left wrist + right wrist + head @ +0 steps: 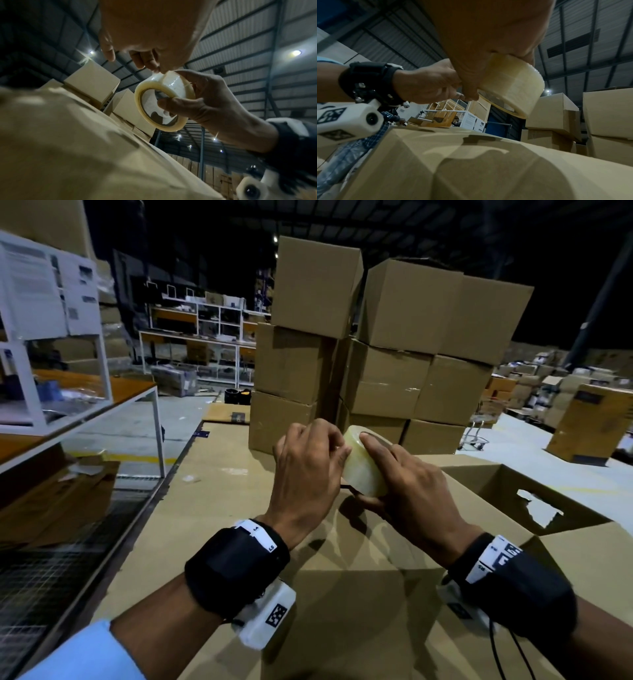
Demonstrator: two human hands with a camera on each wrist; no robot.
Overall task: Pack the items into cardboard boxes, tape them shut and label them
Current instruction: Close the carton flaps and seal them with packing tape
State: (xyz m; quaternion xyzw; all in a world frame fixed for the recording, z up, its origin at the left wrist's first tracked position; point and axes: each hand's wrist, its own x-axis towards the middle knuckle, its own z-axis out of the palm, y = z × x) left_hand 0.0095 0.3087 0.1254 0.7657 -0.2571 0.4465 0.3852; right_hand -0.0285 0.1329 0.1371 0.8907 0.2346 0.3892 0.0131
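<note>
Dim warehouse, metal roof with a few spot lamps, pallets and cartons well off behind the box stack (380, 344) (brown cartons, three high, two columns visible) that I'll use as the reference. Just in front of the stack, nearest the camera, sits the cardboard box (359, 577), top flaps folded down flat, plain brown, shadows of both hands across it. Beside that box on its right, still in front of the stack, is an open box (534, 491) with a torn hand-hole in its side wall. Tape roll (364, 465) is clear packing tape, held in the air above the closed box, between it and the stack, not touching the cardboard. Right hand (411, 477) is clamped on the roll: thumb hooked through the core (clear in the left wrist view), fingers wrapped over the outer face, index finger laid along the top. Left hand (308, 467) has its fingers curled in, thumb and fingertips pinched together at the rim of the roll where a short lifted edge of tape shows; the rest of the tape is wound on the roll. Both wrists carry black straps with white camera pods. Left of the stack stands a white-framed bench (85, 405) with an orange top and papers pinned on its frame; further back on that side, white shelving (198, 337) with mixed stock. Flattened cardboard lies on the floor left of the closed box.
</note>
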